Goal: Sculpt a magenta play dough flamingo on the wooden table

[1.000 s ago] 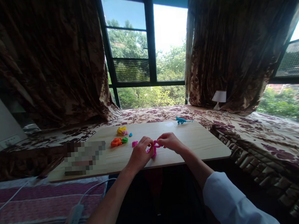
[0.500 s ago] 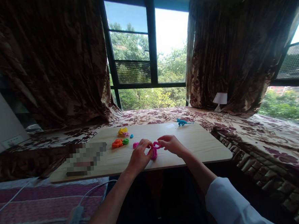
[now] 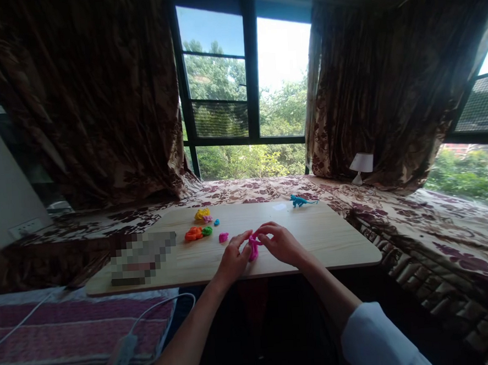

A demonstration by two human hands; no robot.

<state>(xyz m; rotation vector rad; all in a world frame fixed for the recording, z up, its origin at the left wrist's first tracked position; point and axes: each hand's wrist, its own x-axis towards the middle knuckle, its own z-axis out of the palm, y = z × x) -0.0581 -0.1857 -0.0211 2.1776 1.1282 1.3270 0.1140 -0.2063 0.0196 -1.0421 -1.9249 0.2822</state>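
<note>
A pink modelling clay piece (image 3: 254, 253) stands on the light wooden table (image 3: 314, 244), between my two hands. My left hand (image 3: 234, 254) grips its left side, thumb and fingers closed around it. From the right, my right hand (image 3: 277, 242) pinches the upper part of the same piece with thumb and forefinger. Fingers hide some of the clay's shape. A smaller pink clay lump (image 3: 223, 237) lies just beyond my left hand, apart from it.
Orange clay (image 3: 193, 234) touches green clay (image 3: 206, 230) at the left. Behind them are yellow clay (image 3: 202, 213) and a small blue lump (image 3: 216, 222). A blue four-legged clay figure (image 3: 298, 200) stands near the far edge. A blurred-out object (image 3: 143, 259) lies at the left.
My right hand has moved in closer to my left, and the pink loop that stretched between them no longer shows. The small pink lump is now more fully visible.
</note>
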